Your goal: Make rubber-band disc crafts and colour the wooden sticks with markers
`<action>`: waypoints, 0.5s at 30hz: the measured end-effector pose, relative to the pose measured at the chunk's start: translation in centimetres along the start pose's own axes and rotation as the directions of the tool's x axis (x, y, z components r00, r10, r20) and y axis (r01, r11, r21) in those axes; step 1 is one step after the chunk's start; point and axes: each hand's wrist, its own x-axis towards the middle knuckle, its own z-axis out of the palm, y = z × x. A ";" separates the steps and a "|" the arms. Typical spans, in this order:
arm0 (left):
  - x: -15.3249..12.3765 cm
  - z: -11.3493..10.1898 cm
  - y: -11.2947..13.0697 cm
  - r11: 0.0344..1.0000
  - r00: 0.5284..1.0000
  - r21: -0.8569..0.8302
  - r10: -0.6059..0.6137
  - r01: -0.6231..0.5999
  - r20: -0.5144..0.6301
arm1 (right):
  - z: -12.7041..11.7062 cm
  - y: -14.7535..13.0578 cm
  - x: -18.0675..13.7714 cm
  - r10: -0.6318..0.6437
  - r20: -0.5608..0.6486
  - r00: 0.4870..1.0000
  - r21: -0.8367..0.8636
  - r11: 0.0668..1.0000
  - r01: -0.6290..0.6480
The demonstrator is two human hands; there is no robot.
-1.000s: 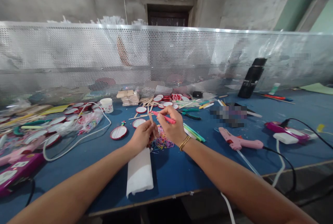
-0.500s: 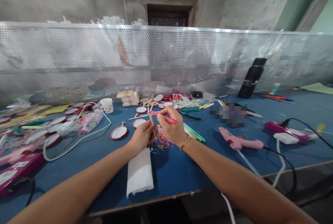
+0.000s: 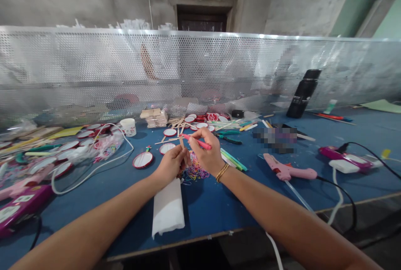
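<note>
My left hand [image 3: 172, 161] is closed on a wooden craft stick [image 3: 182, 142], held upright above the blue table. In my right hand [image 3: 208, 153] is a pink marker [image 3: 199, 141], its tip against or very close to the top of the stick. Colourful rubber bands [image 3: 196, 167] lie in a pile beneath and between the hands. A folded white cloth or tissue [image 3: 169, 211] rests below my left wrist. To the left of my left hand lies a round white disc with a red rim [image 3: 143, 160], a small coloured stick standing out from its top.
A pink glue gun [image 3: 290, 171] lies at the right, near a purple power strip [image 3: 344, 157]. Green markers [image 3: 234, 160] and pliers [image 3: 230, 138] lie behind my right hand. A paper cup [image 3: 128, 127] and black bottle [image 3: 303, 94] stand before the perforated metal screen [image 3: 219, 69].
Almost nothing differs. Both hands keep the same hold on the stick and the marker, and the view has shifted very slightly.
</note>
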 end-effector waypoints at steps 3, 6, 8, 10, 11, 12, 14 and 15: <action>0.0 0.0 0.1 1.000 1.000 -0.011 -0.003 0.003 -0.003 | 0.1 -0.1 -0.1 -0.016 0.020 1.000 0.012 1.000 0.016; 0.1 0.0 0.0 1.000 1.000 -0.017 -0.005 0.005 -0.002 | 0.2 0.0 -0.1 -0.021 0.032 0.999 0.009 1.000 0.021; 0.1 -0.1 -0.2 1.000 1.000 -0.013 -0.009 0.009 -0.001 | 0.1 0.0 -0.1 -0.012 0.023 1.000 0.002 1.000 0.012; 0.1 -0.2 -0.4 1.000 1.000 -0.012 -0.010 0.010 0.001 | 0.1 0.1 -0.1 0.002 0.008 1.000 -0.006 1.000 -0.002; 0.1 -0.2 -0.4 1.000 1.000 -0.012 -0.011 0.011 0.004 | 0.0 0.1 0.0 0.007 0.003 1.000 -0.008 1.000 -0.007; 0.1 -0.2 -0.4 1.000 1.000 -0.011 -0.011 0.011 0.006 | 0.0 0.1 0.0 0.009 -0.001 1.000 -0.007 1.000 -0.009; 0.1 -0.2 -0.3 1.000 1.000 -0.007 -0.008 0.008 0.005 | 0.0 0.0 0.0 0.000 -0.002 1.000 0.000 1.000 0.000; 0.1 -0.1 -0.2 1.000 1.000 -0.006 -0.005 0.005 0.001 | 0.0 0.0 0.0 -0.008 0.001 1.000 0.003 1.000 0.008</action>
